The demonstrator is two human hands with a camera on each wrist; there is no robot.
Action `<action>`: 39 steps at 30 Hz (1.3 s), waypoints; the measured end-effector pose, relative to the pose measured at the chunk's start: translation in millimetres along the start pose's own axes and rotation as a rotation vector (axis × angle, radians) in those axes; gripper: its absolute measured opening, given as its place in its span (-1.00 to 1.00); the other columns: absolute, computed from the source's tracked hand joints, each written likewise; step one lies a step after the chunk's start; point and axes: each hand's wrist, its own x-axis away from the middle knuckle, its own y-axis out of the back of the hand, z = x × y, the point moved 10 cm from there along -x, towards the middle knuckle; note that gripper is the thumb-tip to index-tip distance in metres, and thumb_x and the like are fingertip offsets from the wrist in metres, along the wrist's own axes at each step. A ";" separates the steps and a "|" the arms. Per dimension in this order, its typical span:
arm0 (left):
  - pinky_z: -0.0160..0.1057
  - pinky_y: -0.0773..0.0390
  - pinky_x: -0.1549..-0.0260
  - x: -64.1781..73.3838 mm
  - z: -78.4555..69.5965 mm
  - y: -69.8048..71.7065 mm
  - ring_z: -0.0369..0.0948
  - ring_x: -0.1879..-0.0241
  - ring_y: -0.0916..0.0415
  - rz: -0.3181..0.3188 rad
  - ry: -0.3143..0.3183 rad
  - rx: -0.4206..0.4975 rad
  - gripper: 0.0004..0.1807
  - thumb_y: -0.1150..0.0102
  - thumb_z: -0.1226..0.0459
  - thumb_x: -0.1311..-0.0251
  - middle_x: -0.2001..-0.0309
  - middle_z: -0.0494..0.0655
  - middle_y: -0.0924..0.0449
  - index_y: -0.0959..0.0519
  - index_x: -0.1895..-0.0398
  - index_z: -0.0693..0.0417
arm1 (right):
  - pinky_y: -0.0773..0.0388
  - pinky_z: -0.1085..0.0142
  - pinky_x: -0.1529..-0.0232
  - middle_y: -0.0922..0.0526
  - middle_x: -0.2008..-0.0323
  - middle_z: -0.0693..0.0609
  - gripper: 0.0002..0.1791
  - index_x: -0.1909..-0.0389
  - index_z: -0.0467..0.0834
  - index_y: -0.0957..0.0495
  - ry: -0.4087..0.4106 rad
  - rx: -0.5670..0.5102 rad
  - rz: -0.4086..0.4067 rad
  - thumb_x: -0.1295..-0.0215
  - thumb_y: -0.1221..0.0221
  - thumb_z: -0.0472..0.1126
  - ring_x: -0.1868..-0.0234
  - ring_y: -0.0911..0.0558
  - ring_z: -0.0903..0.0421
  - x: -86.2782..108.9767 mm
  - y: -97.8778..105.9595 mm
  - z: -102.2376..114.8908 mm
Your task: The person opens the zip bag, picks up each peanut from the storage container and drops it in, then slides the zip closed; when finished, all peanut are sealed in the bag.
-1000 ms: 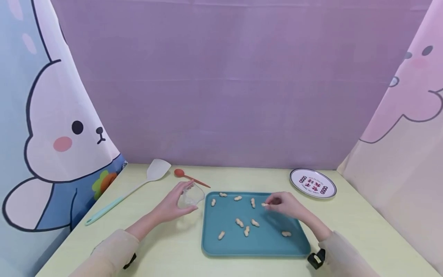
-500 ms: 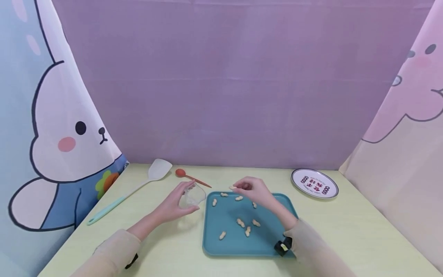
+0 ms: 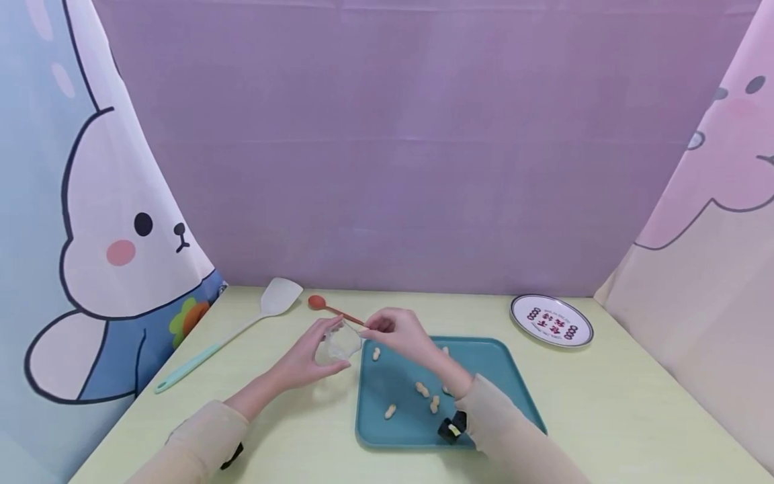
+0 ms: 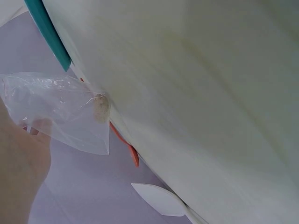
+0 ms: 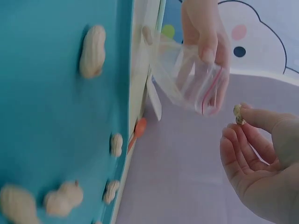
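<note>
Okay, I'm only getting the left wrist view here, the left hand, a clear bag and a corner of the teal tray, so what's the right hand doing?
Observer: The right hand is pinching a peanut.
Operator: Is that peanut inside the clear bag yet?
Observer: No, the right wrist view shows a gap between it and the bag.
Operator: And what's on the teal tray? I only see its edge.
Observer: Several loose peanuts lie scattered on it.

A bag (image 4: pixel 70 112) of glossy clear plastic contrasts with rough, matt peanuts (image 5: pixel 93 51), a smooth plastic-looking tray (image 3: pixel 484 355) and a creased cloth backdrop (image 3: pixel 387 148).
</note>
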 end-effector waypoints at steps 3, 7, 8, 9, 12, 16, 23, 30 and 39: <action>-0.06 -0.54 -0.02 0.3 0.1 0.0 -0.11 -0.11 -0.41 -0.004 -0.008 0.008 -0.10 -0.41 0.05 0.05 -0.15 -0.01 -0.40 -0.21 -0.34 0.14 | -0.57 0.45 0.40 -0.67 0.40 0.03 -0.77 0.25 -0.20 -0.65 0.009 0.011 0.012 -0.17 -0.27 -0.12 0.43 -0.60 0.23 -4.8 -8.8 3.9; -0.07 -0.55 -0.01 0.5 0.5 -1.2 -0.07 -0.11 -0.42 -0.006 -0.022 0.017 -0.12 -0.40 0.04 0.04 -0.15 -0.02 -0.39 -0.22 -0.33 0.14 | -0.56 0.47 0.41 -0.67 0.41 0.02 -0.80 0.27 -0.17 -0.66 -0.010 0.030 0.019 -0.17 -0.27 -0.13 0.45 -0.59 0.25 -7.9 -17.5 3.3; -0.07 -0.55 -0.01 0.5 0.4 -1.5 -0.06 -0.10 -0.42 -0.007 -0.024 0.018 -0.12 -0.40 0.04 0.04 -0.15 -0.02 -0.39 -0.22 -0.33 0.14 | -0.56 0.47 0.41 -0.67 0.42 0.01 -0.80 0.27 -0.18 -0.66 -0.012 0.031 0.020 -0.17 -0.27 -0.14 0.45 -0.59 0.23 -8.3 -19.1 3.3; -0.07 -0.55 -0.01 0.6 0.3 -1.7 -0.05 -0.10 -0.42 -0.007 -0.027 0.021 -0.12 -0.40 0.05 0.04 -0.15 -0.01 -0.39 -0.22 -0.33 0.15 | -0.55 0.47 0.41 -0.67 0.41 0.02 -0.81 0.27 -0.18 -0.66 -0.021 0.033 0.020 -0.18 -0.27 -0.14 0.44 -0.59 0.23 -8.4 -20.4 2.5; -0.08 -0.55 0.00 1.1 0.2 -2.2 -0.06 -0.10 -0.42 -0.011 -0.029 0.023 -0.12 -0.41 0.06 0.04 -0.14 0.00 -0.39 -0.23 -0.32 0.18 | -0.55 0.48 0.40 -0.67 0.41 0.01 -0.80 0.26 -0.20 -0.66 -0.022 0.039 0.024 -0.19 -0.26 -0.15 0.43 -0.60 0.20 -8.6 -24.3 0.1; -0.07 -0.55 0.00 1.4 0.0 -2.4 -0.09 -0.11 -0.41 -0.009 -0.024 0.020 -0.11 -0.41 0.05 0.05 -0.15 0.00 -0.39 -0.23 -0.32 0.21 | -0.55 0.48 0.38 -0.68 0.39 0.00 -0.78 0.24 -0.21 -0.65 -0.026 0.042 0.027 -0.20 -0.25 -0.15 0.40 -0.61 0.19 -8.5 -26.6 -2.6; -0.06 -0.55 -0.01 0.1 -0.3 -2.0 -0.06 -0.11 -0.42 -0.007 -0.023 0.018 -0.11 -0.41 0.05 0.05 -0.15 0.00 -0.39 -0.23 -0.32 0.20 | -0.55 0.47 0.38 -0.68 0.38 0.00 -0.78 0.22 -0.21 -0.66 -0.029 0.051 0.024 -0.21 -0.24 -0.15 0.40 -0.60 0.19 -9.4 -24.6 -2.9; -0.07 -0.55 -0.02 0.6 -0.3 -1.5 -0.08 -0.13 -0.41 0.000 -0.009 0.011 -0.10 -0.42 0.06 0.05 -0.15 0.00 -0.40 -0.21 -0.34 0.14 | -0.56 0.45 0.36 -0.68 0.36 0.01 -0.78 0.20 -0.19 -0.64 -0.034 0.023 0.036 -0.21 -0.24 -0.14 0.37 -0.62 0.17 -4.1 -15.6 -3.2; -0.11 -0.54 -0.03 0.4 0.0 -2.0 -0.10 -0.15 -0.40 -0.009 -0.022 0.014 -0.10 -0.43 0.11 0.07 -0.14 0.04 -0.41 -0.22 -0.34 0.16 | -0.60 0.44 0.22 -0.68 0.31 0.09 -0.81 0.21 -0.07 -0.65 -0.045 0.074 0.012 -0.19 -0.25 -0.11 0.28 -0.63 0.23 16.1 16.2 -13.0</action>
